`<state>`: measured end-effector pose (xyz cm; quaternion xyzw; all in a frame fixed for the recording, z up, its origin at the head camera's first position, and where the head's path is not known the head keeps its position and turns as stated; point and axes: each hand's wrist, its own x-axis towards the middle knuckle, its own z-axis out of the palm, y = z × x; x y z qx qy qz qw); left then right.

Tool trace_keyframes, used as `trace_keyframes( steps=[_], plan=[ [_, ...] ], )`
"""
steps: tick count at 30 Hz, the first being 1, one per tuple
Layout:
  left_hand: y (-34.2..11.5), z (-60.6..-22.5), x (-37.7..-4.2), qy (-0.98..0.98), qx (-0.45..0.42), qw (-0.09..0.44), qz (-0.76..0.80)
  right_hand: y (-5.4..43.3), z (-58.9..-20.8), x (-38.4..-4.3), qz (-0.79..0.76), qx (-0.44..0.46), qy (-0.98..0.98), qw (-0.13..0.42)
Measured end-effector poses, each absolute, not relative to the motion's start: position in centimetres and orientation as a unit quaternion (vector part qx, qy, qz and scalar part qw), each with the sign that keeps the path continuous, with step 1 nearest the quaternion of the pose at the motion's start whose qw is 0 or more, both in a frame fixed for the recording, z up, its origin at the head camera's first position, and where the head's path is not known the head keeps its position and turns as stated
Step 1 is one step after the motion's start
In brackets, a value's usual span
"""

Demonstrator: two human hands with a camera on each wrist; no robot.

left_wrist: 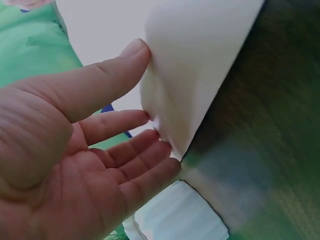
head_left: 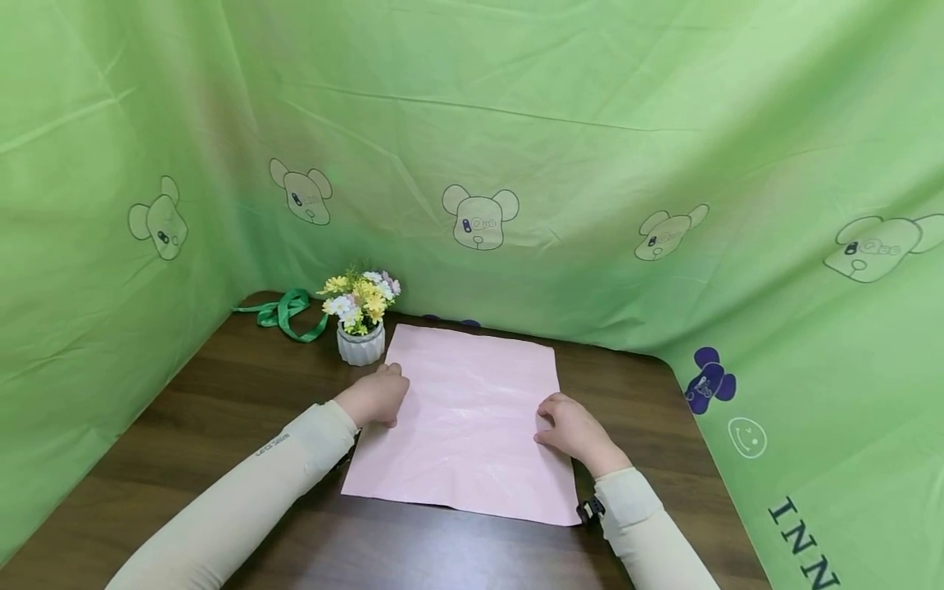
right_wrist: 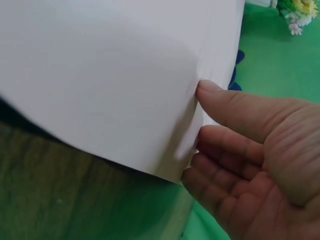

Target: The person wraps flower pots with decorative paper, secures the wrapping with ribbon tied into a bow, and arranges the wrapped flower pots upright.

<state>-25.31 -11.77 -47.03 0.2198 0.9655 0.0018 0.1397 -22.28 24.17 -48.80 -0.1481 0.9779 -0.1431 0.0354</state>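
Flat on the brown table [head_left: 221, 401]: one sheet of pink paper [head_left: 472, 447], just to the right of the flower pot [head_left: 360, 346] and reaching out in front of it. Touching the pot or not: too close to tell. On the side near the pot: left hand [head_left: 377, 394], loose, thumb held away from the fingers, tips touching the paper. On the side away from the pot: right hand [head_left: 578, 428], much the same, thumb and fingers well apart, tips touching the paper. Hard to tell a light pinch from a plain touch.

Could go wrong, as a guess: a bump to the flower pot from the left hand, being so near. Could then tip onto the paper. More creases likely too, if squeezed hard or lifted by just one side. Might even tear with a big tug. Could also slide crooked with uneven pulling, because of the smooth table.

Paper: thin, bendy, a little shiny, nearly square, with small wrinkles and a slightly wavy front edge. Pot: pale grey, round, with chunky ridges. In the pot: flowers [head_left: 359, 297], frilly, yellow, white and light purple. To the left of the pot: green ribbon [head_left: 279, 312], thin, curled in loops. Behind the pot: green cloth [head_left: 575, 156], soft, creased, with printed bear faces.
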Motion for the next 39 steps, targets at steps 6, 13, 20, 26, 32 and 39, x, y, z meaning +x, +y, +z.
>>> trace_keyframes(
  steps=[6,13,20,26,32,39],
  plan=[
    [-11.9,-47.2,-25.0,0.967,0.219,0.131,0.009,23.9,-48.6,-22.4,-0.136,-0.152,0.978,0.037],
    [-11.8,-46.7,-24.3,0.966,0.224,0.126,0.012,23.2,-47.8,-23.1,-0.121,-0.157,0.979,0.056],
    [-11.9,-46.9,-24.7,0.966,0.233,0.114,-0.003,21.5,-45.6,-25.1,-0.122,-0.128,0.98,0.09],
    [-12.0,-46.8,-24.6,0.967,0.228,0.117,-0.001,18.2,-43.9,-27.7,-0.192,-0.182,0.961,0.074],
    [-12.4,-47.1,-24.5,0.969,0.212,0.124,0.018,14.2,-44.0,-30.0,-0.283,-0.201,0.935,0.07],
    [-13.0,-48.0,-24.5,0.969,0.211,0.121,0.047,10.2,-45.4,-31.4,-0.378,-0.176,0.903,0.1]
  ],
)
